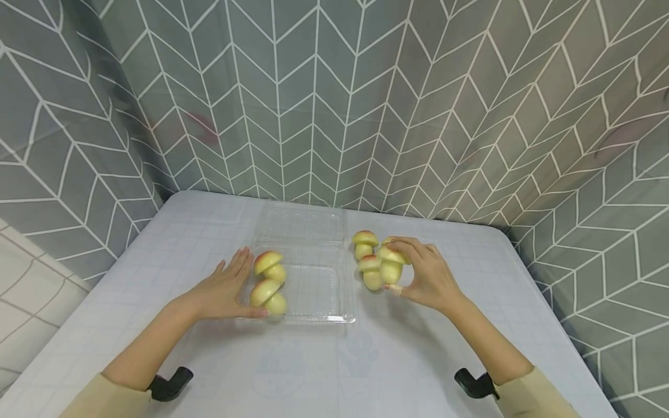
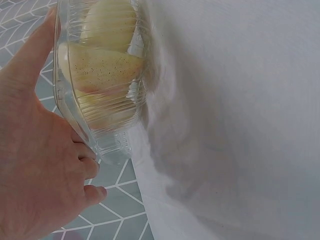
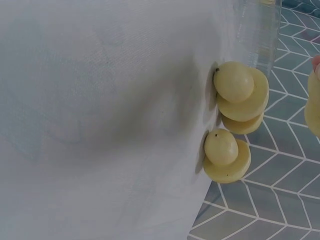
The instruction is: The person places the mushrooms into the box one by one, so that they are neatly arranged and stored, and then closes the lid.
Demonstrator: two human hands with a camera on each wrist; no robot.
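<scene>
In the head view my right hand (image 1: 431,278) pinches a pale yellow mushroom-shaped piece (image 1: 391,268) between thumb and fingers, above the table. Its side shows at the right edge of the right wrist view (image 3: 313,107). Close by are other mushroom-shaped pieces (image 1: 371,273) with reddish cap tops, one partly hidden behind the held one. My left hand (image 1: 222,293) lies along the left side of a clear plastic box (image 1: 316,290), fingers extended, thumb at its near edge. Two mushroom-shaped pieces (image 1: 269,266) lie tilted along the box's left side.
The box's clear lid (image 1: 303,225) is folded back toward the far edge of the white-covered table (image 1: 313,371). A grey curtain (image 1: 340,116) with white chevron lines hangs behind and at the sides. Black wrist mounts (image 1: 169,384) sit on both forearms.
</scene>
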